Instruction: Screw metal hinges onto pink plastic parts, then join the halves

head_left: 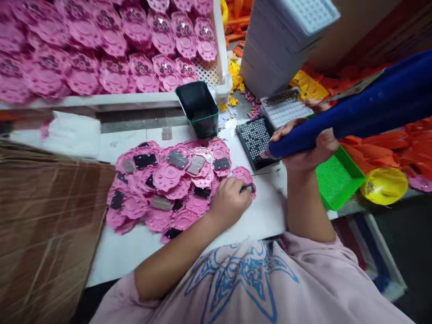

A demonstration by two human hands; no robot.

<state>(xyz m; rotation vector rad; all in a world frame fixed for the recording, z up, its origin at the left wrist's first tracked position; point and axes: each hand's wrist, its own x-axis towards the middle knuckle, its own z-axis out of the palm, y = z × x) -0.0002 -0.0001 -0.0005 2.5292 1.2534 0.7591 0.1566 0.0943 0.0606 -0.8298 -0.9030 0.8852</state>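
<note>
My right hand (pixel 312 155) is wrapped around a long blue power screwdriver (pixel 357 105). The driver's tip is over the near right part of a black screw tray (pixel 255 140), whose holes hold many small screws. On the white table, my left hand (pixel 231 198) is closed over a pink plastic case piece (pixel 241 172) and pinches its black cover (pixel 248 186). Part of that piece is hidden under the fingers. Left of this hand lies a heap of similar pink pieces (pixel 170 171) with black or grey covers.
A black bin (pixel 199 110) stands behind the heap. Beyond it, a white crate (pixel 135 100) holds rows of pink pieces. A tall stack of white trays (pixel 270 49), a green basket (pixel 351 168) and a yellow bowl (pixel 384 185) are on the right. A cardboard box (pixel 47 225) borders the left.
</note>
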